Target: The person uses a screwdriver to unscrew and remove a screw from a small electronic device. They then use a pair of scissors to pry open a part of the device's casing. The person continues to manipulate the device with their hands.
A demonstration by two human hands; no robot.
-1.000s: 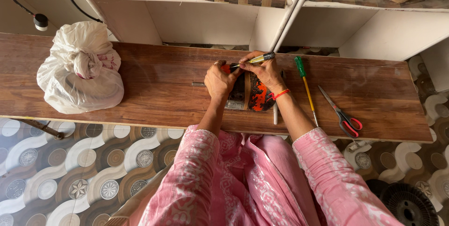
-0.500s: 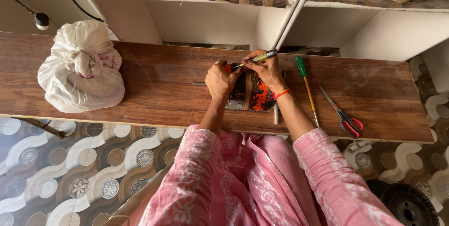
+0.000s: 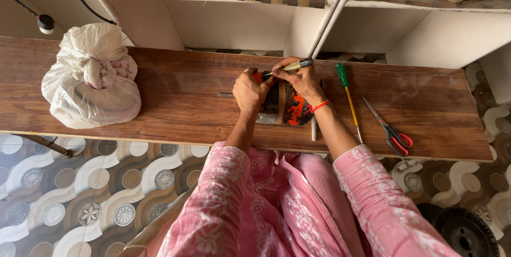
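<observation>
Small orange-and-black device [image 3: 290, 105] worked on at a wooden bench [image 3: 175, 92].
It is steadied by the closed left hand [image 3: 250, 91]; a yellow-handled tool [image 3: 290, 66] is gripped by the right hand [image 3: 303, 80]. A green screwdriver [image 3: 348, 97], red-handled scissors [image 3: 388, 127] and a tied white bag [image 3: 90, 79] are left alongside.

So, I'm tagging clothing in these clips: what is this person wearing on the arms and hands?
Both arms wear loose pink sleeves with a white pattern, ending near the elbows. The right hand has a red-orange band at its wrist, the left hand a ring. No gloves.
</observation>
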